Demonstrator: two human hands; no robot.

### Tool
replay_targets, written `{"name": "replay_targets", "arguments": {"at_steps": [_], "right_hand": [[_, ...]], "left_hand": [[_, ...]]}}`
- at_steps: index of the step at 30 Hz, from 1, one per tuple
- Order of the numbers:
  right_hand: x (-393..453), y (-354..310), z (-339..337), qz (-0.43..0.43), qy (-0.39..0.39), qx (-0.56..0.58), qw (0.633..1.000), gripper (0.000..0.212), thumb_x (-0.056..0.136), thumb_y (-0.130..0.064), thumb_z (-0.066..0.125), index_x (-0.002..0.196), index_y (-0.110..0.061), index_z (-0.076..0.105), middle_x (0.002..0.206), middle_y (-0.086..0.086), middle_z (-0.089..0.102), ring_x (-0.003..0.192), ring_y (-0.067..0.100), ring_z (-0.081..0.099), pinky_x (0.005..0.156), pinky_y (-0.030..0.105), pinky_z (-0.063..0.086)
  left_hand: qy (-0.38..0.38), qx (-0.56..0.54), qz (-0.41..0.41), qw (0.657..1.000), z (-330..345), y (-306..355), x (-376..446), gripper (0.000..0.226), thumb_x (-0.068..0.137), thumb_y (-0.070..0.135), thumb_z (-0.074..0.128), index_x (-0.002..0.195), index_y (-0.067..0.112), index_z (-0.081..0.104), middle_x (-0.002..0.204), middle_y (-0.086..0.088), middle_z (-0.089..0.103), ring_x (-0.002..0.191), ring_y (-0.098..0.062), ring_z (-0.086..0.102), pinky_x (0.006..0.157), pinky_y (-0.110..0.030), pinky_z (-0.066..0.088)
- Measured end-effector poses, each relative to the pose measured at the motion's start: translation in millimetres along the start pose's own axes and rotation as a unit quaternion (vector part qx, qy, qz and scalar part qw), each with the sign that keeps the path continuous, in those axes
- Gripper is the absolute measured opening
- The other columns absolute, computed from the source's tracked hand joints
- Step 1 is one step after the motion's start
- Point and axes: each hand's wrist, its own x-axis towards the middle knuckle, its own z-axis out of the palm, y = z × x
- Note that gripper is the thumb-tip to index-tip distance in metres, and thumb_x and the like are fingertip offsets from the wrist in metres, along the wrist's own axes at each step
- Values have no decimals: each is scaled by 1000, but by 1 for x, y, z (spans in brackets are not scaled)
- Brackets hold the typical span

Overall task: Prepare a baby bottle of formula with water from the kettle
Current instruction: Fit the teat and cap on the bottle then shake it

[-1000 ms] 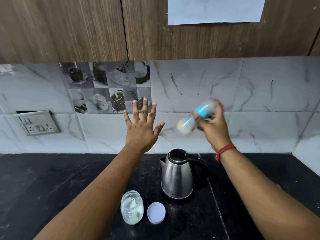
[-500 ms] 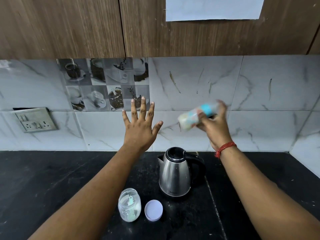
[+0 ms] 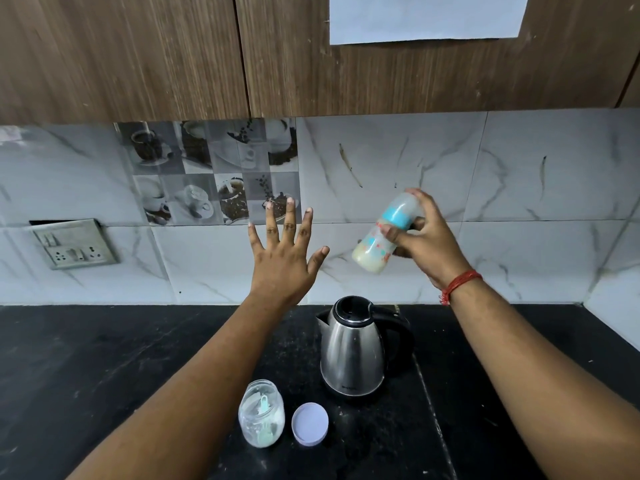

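Mixing step, I judge: my right hand (image 3: pixel 424 244) grips the capped baby bottle (image 3: pixel 386 233), tilted, milky. Left hand (image 3: pixel 282 258) spread, empty. Next: set it upright beside the kettle (image 3: pixel 353 351).

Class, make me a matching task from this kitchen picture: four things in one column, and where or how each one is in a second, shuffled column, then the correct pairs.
Column A
1. baby bottle
2. kettle
3. jar
4. lid

Column B
a. lying flat on the counter, to the right of the open jar
b. held tilted in the air by the right hand
c. standing open on the counter with a scoop and white powder inside
d. standing on the counter, steel body, black handle

Pairs: 1-b, 2-d, 3-c, 4-a
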Motion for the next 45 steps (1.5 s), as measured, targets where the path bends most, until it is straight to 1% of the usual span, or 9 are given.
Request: {"name": "replay_targets", "arguments": {"at_steps": [9,13,16,19,23,33,37,40,45], "right_hand": [[-3,9,3,-18,104,90,990,72,88,-19,79,144,-31,35,123,11,61,107,23,70,80,45,64],[-6,10,7,10,-12,21,1000,73,86,-13,80,144,-34,41,121,12,60,106,26,70,79,46,64],[-2,13,3,-12,95,100,990,70,90,-15,77,144,-28,34,120,7,62,106,21,71,80,44,63],[-4,13,5,42,-65,44,996,71,85,-11,80,141,-32,40,128,19,61,113,33,69,77,45,63],[-5,13,-2,-17,100,121,987,70,90,-13,76,144,-22,32,127,16,63,111,29,70,82,49,63],[-12,8,6,8,-38,1,999,75,86,-12,80,144,-34,39,126,16,59,110,32,69,82,50,63],[-10,7,2,-14,95,84,992,70,90,-16,77,144,-30,34,118,6,61,108,26,70,82,48,63],[-13,4,5,15,-4,11,1000,73,87,-14,80,144,-34,39,121,10,59,109,29,69,82,48,63],[-16,1,3,-12,83,44,996,72,90,-15,77,146,-29,33,119,7,60,104,23,71,81,46,63]], "left_hand": [[-3,-6,-8,1000,-1,0,4,76,95,71,-8,159,31,-20,169,-3,-28,152,-33,-33,123,-67,-7],[1,-1,0,1000,0,1,4,74,97,71,-5,158,32,-21,169,-3,-26,153,-34,-30,122,-67,-6],[-3,-9,-6,1000,0,3,5,74,97,70,-3,158,32,-21,169,-3,-27,153,-34,-31,122,-67,-6],[-1,-3,5,1000,-1,5,4,74,96,70,-4,158,31,-20,170,-3,-26,153,-34,-29,122,-68,-5],[-2,-5,-8,1000,-3,3,7,77,97,70,-4,161,30,-17,170,-4,-26,153,-35,-29,123,-67,-7],[3,-1,5,1000,-5,6,6,76,97,70,-3,160,30,-18,170,-4,-26,154,-36,-26,122,-68,-5],[-2,-7,-11,1000,-7,5,7,77,97,70,-3,161,30,-16,170,-4,-26,154,-36,-28,122,-68,-5],[3,0,8,1000,-8,5,5,75,96,70,-5,159,31,-20,169,-4,-26,154,-36,-27,122,-68,-5],[7,-2,-5,1000,-8,3,8,76,99,69,2,163,29,-11,170,-5,-24,154,-35,-27,122,-68,-4]]}}
